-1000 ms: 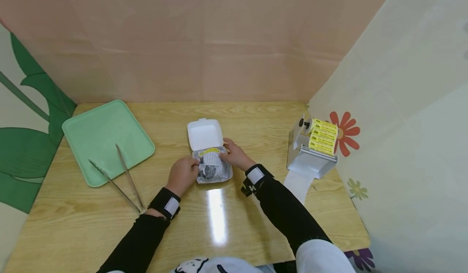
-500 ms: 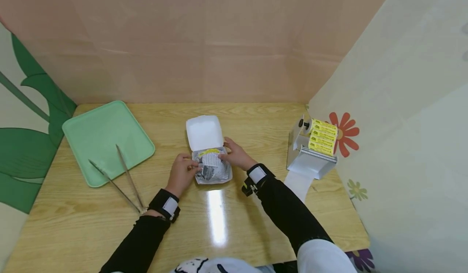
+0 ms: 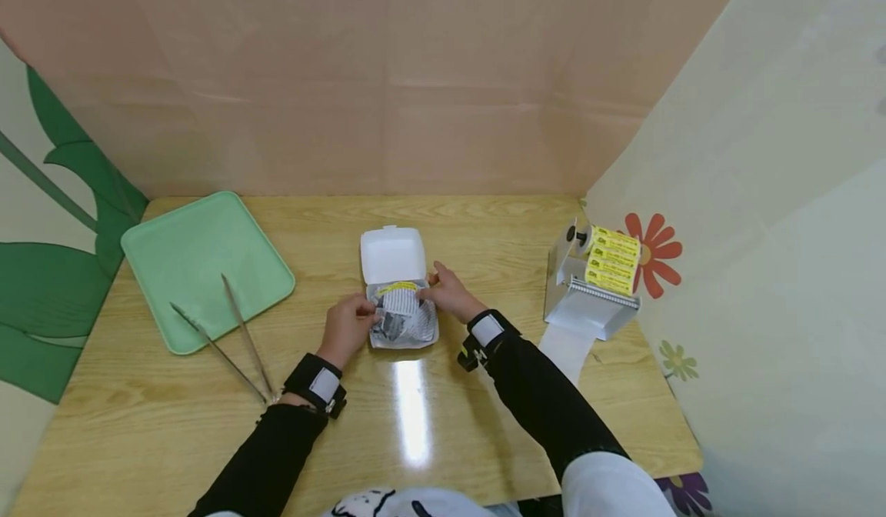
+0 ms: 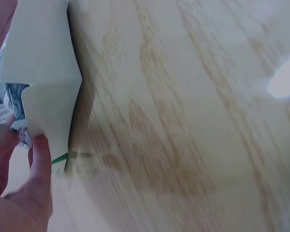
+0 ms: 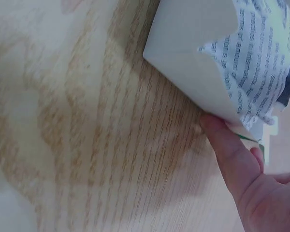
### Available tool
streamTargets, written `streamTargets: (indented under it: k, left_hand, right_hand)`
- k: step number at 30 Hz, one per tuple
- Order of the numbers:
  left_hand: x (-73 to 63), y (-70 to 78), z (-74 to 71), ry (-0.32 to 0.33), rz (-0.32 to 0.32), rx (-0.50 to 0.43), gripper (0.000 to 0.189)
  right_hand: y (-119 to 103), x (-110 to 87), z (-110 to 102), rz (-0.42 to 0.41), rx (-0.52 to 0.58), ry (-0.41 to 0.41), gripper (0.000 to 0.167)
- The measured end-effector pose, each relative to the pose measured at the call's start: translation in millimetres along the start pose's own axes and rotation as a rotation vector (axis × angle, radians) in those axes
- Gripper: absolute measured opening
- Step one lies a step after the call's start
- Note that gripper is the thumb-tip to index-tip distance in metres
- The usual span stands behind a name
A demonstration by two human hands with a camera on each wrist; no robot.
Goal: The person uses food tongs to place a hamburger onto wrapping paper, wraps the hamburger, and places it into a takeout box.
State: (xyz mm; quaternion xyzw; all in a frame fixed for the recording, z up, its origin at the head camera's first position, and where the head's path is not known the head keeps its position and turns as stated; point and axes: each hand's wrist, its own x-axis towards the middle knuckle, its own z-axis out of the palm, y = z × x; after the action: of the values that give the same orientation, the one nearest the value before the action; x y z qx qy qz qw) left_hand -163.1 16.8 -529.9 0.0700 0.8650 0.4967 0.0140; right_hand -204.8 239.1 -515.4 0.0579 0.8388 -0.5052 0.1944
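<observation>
A small white takeout box (image 3: 393, 255) stands on the table with its lid raised at the back. Inside sits a bundle wrapped in newsprint-patterned paper (image 3: 403, 326), with a yellow label (image 3: 398, 286) near its top. At the box's left side my left hand (image 3: 344, 328) pinches a corner of the paper between thumb and finger, beside the side wall (image 4: 50, 111). My right hand (image 3: 451, 295) holds the box's right side, the thumb over the paper and a finger (image 5: 227, 145) along the outer wall. The bundle's contents are hidden.
To the left, metal tongs (image 3: 242, 328) lie partly over a green tray (image 3: 166, 251). A label dispenser (image 3: 588, 309) with a roll of yellow labels (image 3: 612, 259) stands at the right, its pale backing strip (image 3: 566, 351) trailing toward the front. A pinkish wall sheet (image 3: 388, 117) rises behind the table.
The lid leaned farther back half a second ago and now stands slightly more forward and to the right. My left fingers have shifted a little at the paper's left edge.
</observation>
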Motion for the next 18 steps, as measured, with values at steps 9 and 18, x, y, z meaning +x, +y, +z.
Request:
streamTargets:
  k: [9, 18]
  left_hand:
    - [1.5, -2.9, 0.6, -0.026, -0.031, -0.028, 0.01]
    - [1.6, 0.1, -0.8, -0.026, -0.061, -0.019, 0.009]
  right_hand:
    - [-1.7, 1.4, -0.8, 0.002, -0.065, -0.05, 0.067]
    - [-7.4, -2.0, 0.3, 0.03, -0.024, -0.061, 0.066]
